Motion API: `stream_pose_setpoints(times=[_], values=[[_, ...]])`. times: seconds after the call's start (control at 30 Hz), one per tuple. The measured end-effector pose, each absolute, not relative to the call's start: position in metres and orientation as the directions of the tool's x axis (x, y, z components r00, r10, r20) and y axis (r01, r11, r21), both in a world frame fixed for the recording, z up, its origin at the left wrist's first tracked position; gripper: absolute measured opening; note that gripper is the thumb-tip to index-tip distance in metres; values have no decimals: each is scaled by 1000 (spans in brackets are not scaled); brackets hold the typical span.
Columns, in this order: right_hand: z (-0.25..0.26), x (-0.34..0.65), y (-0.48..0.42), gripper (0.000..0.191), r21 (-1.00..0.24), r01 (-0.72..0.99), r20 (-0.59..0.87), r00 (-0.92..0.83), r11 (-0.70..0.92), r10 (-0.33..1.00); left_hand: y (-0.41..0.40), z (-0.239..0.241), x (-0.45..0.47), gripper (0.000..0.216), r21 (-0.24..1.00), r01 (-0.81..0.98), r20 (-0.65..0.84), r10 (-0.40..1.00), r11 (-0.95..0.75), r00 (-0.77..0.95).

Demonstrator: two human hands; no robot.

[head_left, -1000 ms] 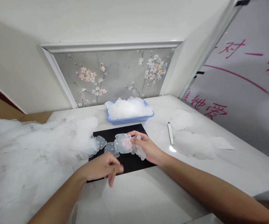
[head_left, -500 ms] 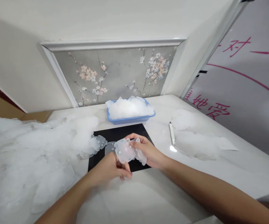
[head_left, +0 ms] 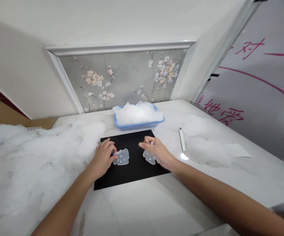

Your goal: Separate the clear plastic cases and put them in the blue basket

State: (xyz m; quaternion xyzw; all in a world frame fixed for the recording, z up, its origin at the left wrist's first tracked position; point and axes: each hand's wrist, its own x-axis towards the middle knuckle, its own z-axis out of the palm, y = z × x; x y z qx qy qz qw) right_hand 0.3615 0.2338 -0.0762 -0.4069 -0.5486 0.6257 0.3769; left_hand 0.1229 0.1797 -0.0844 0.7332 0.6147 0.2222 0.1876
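Two hands work over a black mat (head_left: 132, 177) on a white table (head_left: 144, 209). The left hand (head_left: 104, 156) has its curled fingers on the left edge of a single clear plastic piece (head_left: 121, 157) that lies flat on the mat; I cannot tell whether it pinches the piece or only presses it down. The right hand (head_left: 158, 151) is closed on a small stack (head_left: 149, 158) of like pieces, thumb above and fingers around, with the stack's lower edge touching the mat. Piece and stack are well apart. Behind the mat stands a blue tray (head_left: 142, 125) piled with such pieces, a big heap (head_left: 33, 154) spreads along the left and reaches the mat's corner, and a pen (head_left: 182, 141) lies to the right beside a smaller pile (head_left: 201, 147). These parts look thin and slick, so the stack could fan out or shed a layer if the right grip slackens. The single piece could skid on the smooth mat under a one-sided press. A sweep of the left forearm would likely drag loose pieces from the heap onto the mat, where they would be hard to tell from the one in hand.
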Motion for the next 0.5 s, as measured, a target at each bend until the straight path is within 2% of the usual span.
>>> stream_pose_setpoints(times=[0.1,0.17,0.2,0.27,0.37,0.4,0.5], values=[[-78,360,231,45,-983,112,83,-437,146,895,176,-81,132,12,769,627,56,989,-128,134],[-79,360,230,43,-942,135,202,-500,306,843,174,-75,139,15,927,374,-58,993,17,99],[-80,360,229,42,-930,134,225,-531,343,817,173,-72,143,18,966,238,-127,988,102,92],[-80,361,228,36,-922,152,214,-566,356,796,171,-66,148,33,973,27,-232,968,231,97],[-81,362,227,15,-844,260,266,-557,469,787,169,-59,152,55,947,-131,-279,953,294,120],[-82,362,228,16,-799,294,303,-557,525,773,168,-57,152,58,942,-155,-281,951,299,130],[-83,364,228,40,-708,324,363,-595,628,717,167,-54,151,62,929,-193,-285,943,316,172]])
